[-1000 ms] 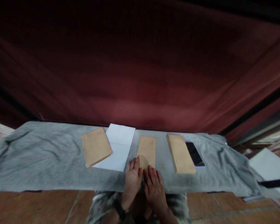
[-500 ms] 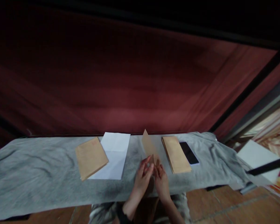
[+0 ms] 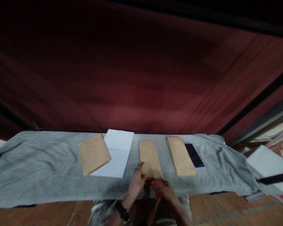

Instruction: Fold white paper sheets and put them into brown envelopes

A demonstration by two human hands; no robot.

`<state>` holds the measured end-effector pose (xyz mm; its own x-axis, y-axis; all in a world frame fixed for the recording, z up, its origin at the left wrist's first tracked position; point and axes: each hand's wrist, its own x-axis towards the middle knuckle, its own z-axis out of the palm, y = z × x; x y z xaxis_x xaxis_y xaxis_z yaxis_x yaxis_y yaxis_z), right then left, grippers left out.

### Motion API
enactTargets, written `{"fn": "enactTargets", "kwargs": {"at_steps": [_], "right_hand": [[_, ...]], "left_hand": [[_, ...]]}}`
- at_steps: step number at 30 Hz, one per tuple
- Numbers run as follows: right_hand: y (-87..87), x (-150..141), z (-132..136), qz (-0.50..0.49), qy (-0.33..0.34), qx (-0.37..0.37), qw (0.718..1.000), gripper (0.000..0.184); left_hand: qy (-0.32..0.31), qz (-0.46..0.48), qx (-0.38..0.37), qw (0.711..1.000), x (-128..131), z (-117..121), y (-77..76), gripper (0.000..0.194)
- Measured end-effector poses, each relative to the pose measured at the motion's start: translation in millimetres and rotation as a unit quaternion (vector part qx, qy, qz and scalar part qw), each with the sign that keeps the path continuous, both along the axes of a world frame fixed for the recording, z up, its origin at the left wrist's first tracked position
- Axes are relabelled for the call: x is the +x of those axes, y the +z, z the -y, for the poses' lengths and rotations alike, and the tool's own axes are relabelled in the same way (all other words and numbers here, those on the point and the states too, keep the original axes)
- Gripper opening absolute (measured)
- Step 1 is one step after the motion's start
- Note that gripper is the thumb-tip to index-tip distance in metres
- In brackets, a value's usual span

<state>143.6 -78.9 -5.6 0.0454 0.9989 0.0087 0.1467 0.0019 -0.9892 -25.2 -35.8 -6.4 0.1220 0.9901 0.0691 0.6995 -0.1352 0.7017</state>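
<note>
A brown paper envelope lies face up in front of me, its long side pointing away. My left hand grips its near left corner, thumb on top and the other fingers mostly hidden. Just below the near edge is my right hand, smeared by motion; whether it touches the paper I cannot make out. To the right lies a stack of similar brown envelopes. On the left, more brown envelopes partly cover white paper sheets with a crease across them.
A dark-screened phone lies partly behind the right stack. Grey cloth covers the narrow table, which ends at a dark red panel. A white board-like object and a dark bar stand at the far right.
The envelope was tilted up on edge between both hands; now its broad face shows and it lies lower. My right hand has moved down toward me, off its near end.
</note>
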Motion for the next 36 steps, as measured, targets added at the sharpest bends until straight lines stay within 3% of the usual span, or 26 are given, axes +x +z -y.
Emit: {"fn": "enactTargets", "kwargs": {"at_steps": [3, 5, 6, 8, 10, 13, 19, 23, 26, 30, 36], "right_hand": [[-1.3, 10, 3, 0.085, 0.005, 0.025, 0.996, 0.05], [-3.6, 12, 4, 0.196, 0.012, 0.082, 0.977, 0.044], [-5.5, 11, 5, 0.27, 0.016, 0.12, 0.955, 0.045], [-9.8, 8, 7, 0.422, 0.019, 0.193, 0.885, 0.052], [-12.9, 5, 10, 0.512, 0.009, 0.236, 0.826, 0.06], [-12.3, 4, 14, 0.545, 0.012, 0.251, 0.8, 0.064], [-3.6, 4, 14, 0.55, 0.023, 0.219, 0.806, 0.065], [-3.8, 3, 14, 0.545, 0.029, 0.211, 0.811, 0.066], [-5.1, 3, 15, 0.547, 0.033, 0.202, 0.812, 0.067], [-6.5, 7, 16, 0.525, 0.045, 0.195, 0.827, 0.064], [-11.5, 26, 20, 0.382, 0.053, 0.191, 0.903, 0.045]], "left_hand": [[-0.002, -0.091, -0.001, 0.996, -7, 4, 4.2, 0.055], [0.023, -0.154, 0.019, 0.988, -9, 6, 7.9, 0.05], [0.034, -0.178, 0.039, 0.983, -7, 6, 9.9, 0.049], [0.03, -0.199, 0.089, 0.976, -1, 1, 12.8, 0.048], [-0.013, -0.194, 0.135, 0.972, 11, -11, 13.0, 0.048], [-0.073, -0.194, 0.152, 0.966, 30, -39, 8.7, 0.054], [-0.136, -0.212, 0.143, 0.957, 51, -107, 3.8, 0.056], [-0.169, -0.221, 0.137, 0.951, 50, -128, 4.1, 0.06], [-0.206, -0.228, 0.144, 0.941, 45, -118, 3.3, 0.062], [-0.249, -0.22, 0.15, 0.931, 35, -87, 4.3, 0.061], [-0.285, -0.198, 0.155, 0.925, 18, -39, 16.8, 0.062]]}}
